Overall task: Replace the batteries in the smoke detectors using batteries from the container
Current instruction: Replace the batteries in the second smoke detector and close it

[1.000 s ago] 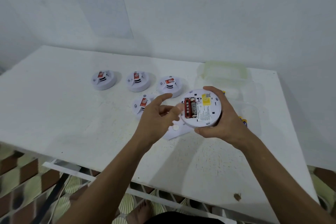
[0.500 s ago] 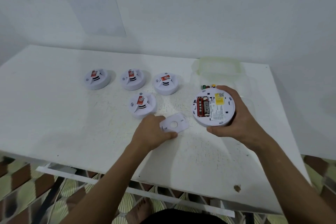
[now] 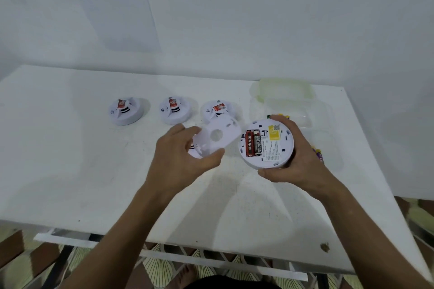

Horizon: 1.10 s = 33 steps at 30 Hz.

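White plastic filled the scene: a person's right hand (image 3: 297, 166) gripped an upturned smoke detector (image 3: 266, 145) above a white table (image 3: 70, 171), fingers curled round its rim. Two batteries (image 3: 253, 143) sat in its open compartment. The left hand (image 3: 185, 159) pinched a flat white cover plate (image 3: 219, 137) between thumb and fingers, just beside the detector. Three more detectors (image 3: 175, 110) stood in a row behind, a fourth partly hidden under the plate. A clear container (image 3: 303, 115) lay behind the right hand, with loose batteries inside.
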Each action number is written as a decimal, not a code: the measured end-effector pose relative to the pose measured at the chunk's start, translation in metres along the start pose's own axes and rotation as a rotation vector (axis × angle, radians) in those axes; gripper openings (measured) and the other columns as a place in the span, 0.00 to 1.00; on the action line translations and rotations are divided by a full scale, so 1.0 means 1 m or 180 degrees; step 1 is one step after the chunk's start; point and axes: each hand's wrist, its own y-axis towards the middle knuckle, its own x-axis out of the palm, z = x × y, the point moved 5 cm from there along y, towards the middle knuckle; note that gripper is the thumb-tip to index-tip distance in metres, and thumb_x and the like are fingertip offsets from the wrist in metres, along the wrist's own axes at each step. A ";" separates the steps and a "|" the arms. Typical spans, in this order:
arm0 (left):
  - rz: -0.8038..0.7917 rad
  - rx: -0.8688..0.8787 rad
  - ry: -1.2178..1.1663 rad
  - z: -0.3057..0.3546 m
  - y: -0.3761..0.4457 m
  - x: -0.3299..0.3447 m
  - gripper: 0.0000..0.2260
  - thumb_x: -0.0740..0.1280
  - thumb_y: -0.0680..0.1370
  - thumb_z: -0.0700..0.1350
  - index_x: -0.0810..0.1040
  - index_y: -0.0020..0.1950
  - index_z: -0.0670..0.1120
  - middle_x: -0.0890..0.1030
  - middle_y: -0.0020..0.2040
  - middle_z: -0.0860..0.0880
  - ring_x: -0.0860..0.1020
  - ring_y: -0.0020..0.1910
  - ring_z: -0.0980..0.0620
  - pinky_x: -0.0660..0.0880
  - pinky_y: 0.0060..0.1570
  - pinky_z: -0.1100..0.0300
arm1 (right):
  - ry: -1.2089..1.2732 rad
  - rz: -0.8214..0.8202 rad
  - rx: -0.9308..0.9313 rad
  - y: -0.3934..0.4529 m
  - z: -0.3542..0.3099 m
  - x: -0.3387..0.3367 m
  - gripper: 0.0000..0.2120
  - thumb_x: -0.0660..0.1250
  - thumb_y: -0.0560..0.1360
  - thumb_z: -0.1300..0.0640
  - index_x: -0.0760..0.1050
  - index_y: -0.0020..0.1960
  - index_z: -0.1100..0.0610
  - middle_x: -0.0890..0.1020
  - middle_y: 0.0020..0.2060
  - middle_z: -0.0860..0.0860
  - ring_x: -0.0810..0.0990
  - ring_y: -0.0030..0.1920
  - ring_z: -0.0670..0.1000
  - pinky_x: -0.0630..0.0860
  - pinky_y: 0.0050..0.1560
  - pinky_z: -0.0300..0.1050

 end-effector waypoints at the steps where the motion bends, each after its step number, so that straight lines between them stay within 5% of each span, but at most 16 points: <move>1: -0.0024 0.0111 -0.0093 0.002 0.003 -0.004 0.19 0.78 0.64 0.57 0.81 0.46 0.46 0.72 0.34 0.52 0.70 0.35 0.59 0.66 0.35 0.73 | -0.0008 -0.0010 0.0008 0.003 -0.001 0.007 0.47 0.78 0.58 0.69 0.63 0.71 0.47 0.78 0.57 0.35 0.79 0.58 0.40 0.80 0.48 0.39; 8: -0.0666 0.0436 -0.0471 -0.007 0.021 -0.013 0.29 0.77 0.60 0.60 0.82 0.57 0.49 0.73 0.46 0.56 0.73 0.45 0.64 0.67 0.40 0.77 | -0.0037 -0.0093 -0.0088 0.027 -0.012 0.060 0.48 0.77 0.62 0.78 0.62 0.72 0.50 0.78 0.61 0.38 0.77 0.63 0.42 0.78 0.54 0.38; 13: -0.0882 0.0463 -0.0378 -0.031 0.027 -0.029 0.31 0.76 0.60 0.61 0.80 0.60 0.52 0.73 0.52 0.58 0.73 0.49 0.64 0.67 0.42 0.78 | -0.0009 -0.0003 -0.0120 0.040 -0.017 0.091 0.47 0.78 0.60 0.69 0.62 0.74 0.52 0.77 0.65 0.45 0.76 0.66 0.49 0.79 0.59 0.46; 19: -0.0822 0.0537 -0.0590 -0.051 0.032 -0.050 0.27 0.74 0.60 0.64 0.81 0.55 0.53 0.75 0.51 0.59 0.75 0.51 0.59 0.71 0.41 0.72 | -0.0038 0.0065 -0.0131 0.049 -0.021 0.118 0.47 0.79 0.60 0.68 0.62 0.74 0.53 0.75 0.67 0.48 0.74 0.67 0.47 0.78 0.59 0.43; 33: -0.1200 0.0312 -0.0529 -0.076 0.042 -0.064 0.32 0.79 0.63 0.59 0.77 0.65 0.54 0.71 0.56 0.63 0.71 0.53 0.71 0.71 0.44 0.76 | -0.0097 0.0035 -0.0104 0.063 -0.030 0.148 0.46 0.80 0.61 0.69 0.63 0.72 0.50 0.77 0.63 0.44 0.76 0.64 0.45 0.79 0.53 0.40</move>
